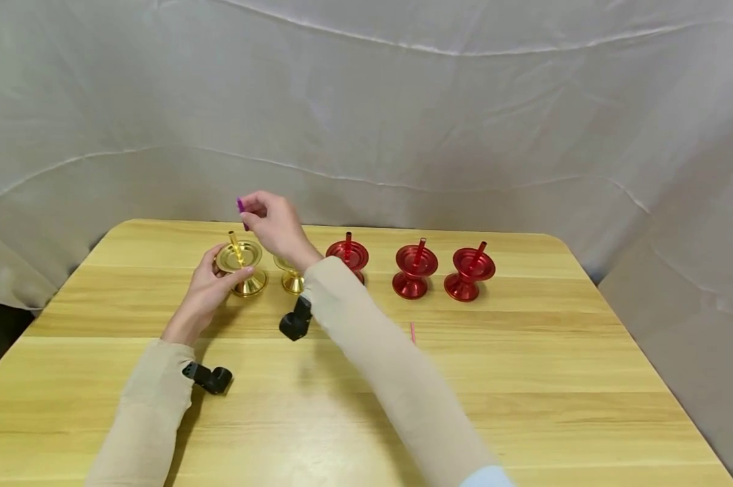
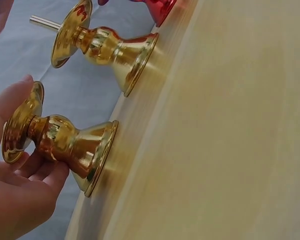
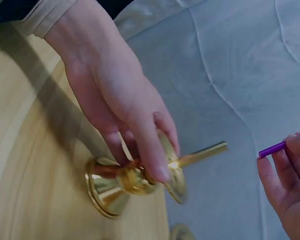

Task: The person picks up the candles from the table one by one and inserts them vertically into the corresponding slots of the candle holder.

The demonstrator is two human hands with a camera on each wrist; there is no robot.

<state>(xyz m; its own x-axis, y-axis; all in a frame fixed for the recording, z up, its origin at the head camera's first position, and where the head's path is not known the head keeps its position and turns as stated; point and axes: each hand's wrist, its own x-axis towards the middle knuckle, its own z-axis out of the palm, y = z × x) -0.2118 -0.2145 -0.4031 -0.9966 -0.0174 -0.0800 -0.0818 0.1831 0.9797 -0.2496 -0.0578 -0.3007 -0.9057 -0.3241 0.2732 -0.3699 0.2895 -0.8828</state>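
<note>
My left hand (image 1: pixel 203 289) holds a shiny gold candle holder (image 1: pixel 250 284) at the left of the table, with thumb and fingers around its bowl and stem. The holder (image 2: pixel 60 137) stands upright, and a gold tube (image 3: pixel 205 153) rises from its dish. Above and slightly right of that tube, my right hand (image 1: pixel 278 223) pinches a thin purple stick (image 1: pixel 242 213) between thumb and fingers. In the right wrist view the stick (image 3: pixel 272 149) points toward the tube, apart from it. A second gold candle holder (image 1: pixel 293 283) stands just right, partly hidden by my right hand and forearm.
Three red candle holders with upright tubes stand farther right: one (image 1: pixel 349 254) partly behind my right sleeve, a middle one (image 1: pixel 411 286) and an outer one (image 1: pixel 462 289). A pink stick (image 1: pixel 412 331) lies beside my right forearm. Grey cloth (image 1: pixel 379 122) hangs behind the table.
</note>
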